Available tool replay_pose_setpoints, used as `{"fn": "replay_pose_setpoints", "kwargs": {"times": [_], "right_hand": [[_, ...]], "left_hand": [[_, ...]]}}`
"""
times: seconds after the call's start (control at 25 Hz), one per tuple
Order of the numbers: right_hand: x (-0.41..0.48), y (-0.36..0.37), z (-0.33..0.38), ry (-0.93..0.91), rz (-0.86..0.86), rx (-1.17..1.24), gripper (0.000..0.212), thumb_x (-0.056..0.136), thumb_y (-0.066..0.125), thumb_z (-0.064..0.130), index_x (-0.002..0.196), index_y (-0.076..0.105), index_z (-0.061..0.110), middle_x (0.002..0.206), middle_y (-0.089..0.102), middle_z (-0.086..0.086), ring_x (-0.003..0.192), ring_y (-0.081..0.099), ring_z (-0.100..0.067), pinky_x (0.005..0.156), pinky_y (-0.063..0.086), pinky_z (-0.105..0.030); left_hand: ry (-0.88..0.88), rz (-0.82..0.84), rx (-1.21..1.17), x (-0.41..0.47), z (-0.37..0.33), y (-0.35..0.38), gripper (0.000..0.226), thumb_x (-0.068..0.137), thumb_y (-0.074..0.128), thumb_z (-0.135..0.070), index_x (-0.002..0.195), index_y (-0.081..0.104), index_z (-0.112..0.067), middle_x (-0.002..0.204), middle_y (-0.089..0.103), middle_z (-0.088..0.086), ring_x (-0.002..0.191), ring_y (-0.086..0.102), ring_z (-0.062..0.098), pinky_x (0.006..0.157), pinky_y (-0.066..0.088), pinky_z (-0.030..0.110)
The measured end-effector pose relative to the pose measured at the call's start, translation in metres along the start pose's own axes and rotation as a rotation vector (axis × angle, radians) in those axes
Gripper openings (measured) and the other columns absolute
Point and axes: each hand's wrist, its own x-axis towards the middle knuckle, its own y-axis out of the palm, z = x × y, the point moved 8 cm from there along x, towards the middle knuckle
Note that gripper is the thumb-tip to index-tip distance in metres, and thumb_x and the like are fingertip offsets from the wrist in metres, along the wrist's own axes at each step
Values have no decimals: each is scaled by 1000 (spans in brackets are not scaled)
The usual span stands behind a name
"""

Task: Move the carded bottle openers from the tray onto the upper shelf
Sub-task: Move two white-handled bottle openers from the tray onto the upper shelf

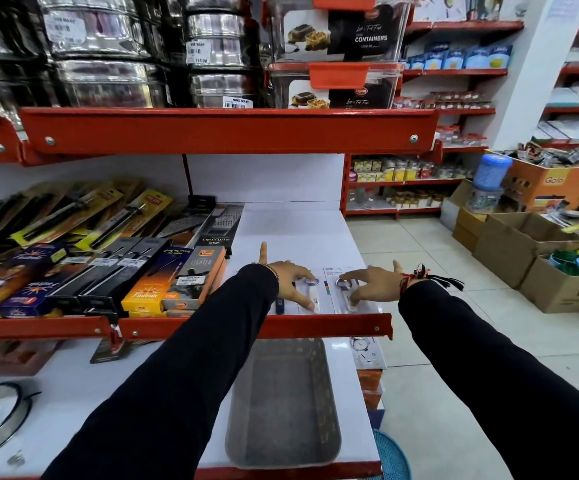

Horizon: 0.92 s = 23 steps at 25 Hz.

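Carded bottle openers lie flat on the upper shelf (315, 233) in the head view, side by side at its front edge, just behind the red lip (256, 325). The left card (310, 294) sits under the left hand (289, 277); the right card (345, 292) sits under the right hand (372, 284). Both hands are spread, palms down, fingers resting on the cards and gripping nothing — they press or square the cards rather than hold them. A third card with a dark handle (280, 305) peeks out at about 7 o'clock from the left hand, partly hidden by the sleeve.

Toward 6 o'clock, on the lower shelf, the grey tray (282, 403) looks bare of openers, so the move seems near its end. One more card (367, 351) hangs off the lower shelf's right end, at about 2 o'clock from the tray; whether it belongs to the task I cannot tell.

Boxed lighters (191, 282) crowd the upper shelf at 9 o'clock from the left hand.

These cards should handle light and thin: stiff board that bends if pinched at a corner, with a glossy blister that slides easily on the smooth white shelf. Best taken by the long edges, thumb beneath and fingers on top — or nudged flat with the fingertips.
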Motion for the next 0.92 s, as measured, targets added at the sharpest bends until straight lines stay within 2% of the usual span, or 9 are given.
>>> {"fn": "replay_pose_setpoints", "kwargs": {"times": [0.24,0.56,0.92], "right_hand": [[-6,-2,4,-6,-16,8,64,86,59,48,147,39,43,156,40,6,148,30,-23,115,-11,-64],[-5,-1,4,-19,-6,-9,65,84,60,53,146,39,44,157,39,7,149,26,-23,114,-13,-66],[-11,1,4,-2,-5,8,65,81,61,52,143,41,46,154,43,5,148,28,-23,112,-14,-66]], "left_hand": [[-14,3,-41,0,2,2,93,59,55,-90,141,39,-49,156,42,-7,153,18,23,103,-34,67],[-7,-18,-21,-5,-4,0,87,69,57,-82,145,38,-45,154,44,-9,152,21,19,105,-30,69],[-14,24,-2,-13,-9,2,85,75,50,-82,148,32,-45,160,34,-8,155,13,22,105,-31,69]]}}
